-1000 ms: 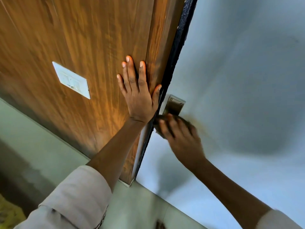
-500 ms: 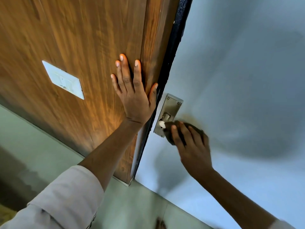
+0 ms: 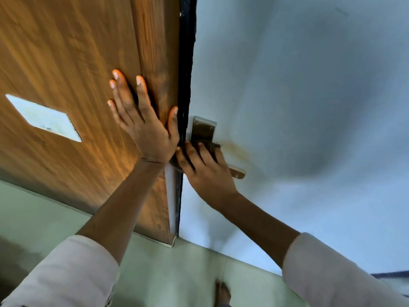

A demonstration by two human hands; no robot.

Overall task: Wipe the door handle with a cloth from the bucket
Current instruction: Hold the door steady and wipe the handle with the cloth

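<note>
Pale green floor tiles [image 3: 168, 273] fill the bottom of the view, and a bare foot [image 3: 222, 292] stands on them. On the left is a brown wooden panel [image 3: 66, 63] with a white switch plate [image 3: 44, 118] set into it; on the right is a pale blue-grey door [image 3: 298, 85] with a dark black edge strip [image 3: 187, 63] between the two. The left hand [image 3: 143, 122] lies flat on the wood with the fingers spread – its grip is open and it holds nothing. The right hand [image 3: 205, 169] is closed around a dark cloth [image 3: 210, 146], pressing it on the door handle [image 3: 236, 172] just below the metal plate [image 3: 202, 129]. Only the end of the handle shows beyond the hand. A brownish stain [image 3: 239, 151] marks the door beside the cloth. Both sleeves are light – the right sleeve [image 3: 332, 273] and the left sleeve [image 3: 66, 273].
</note>
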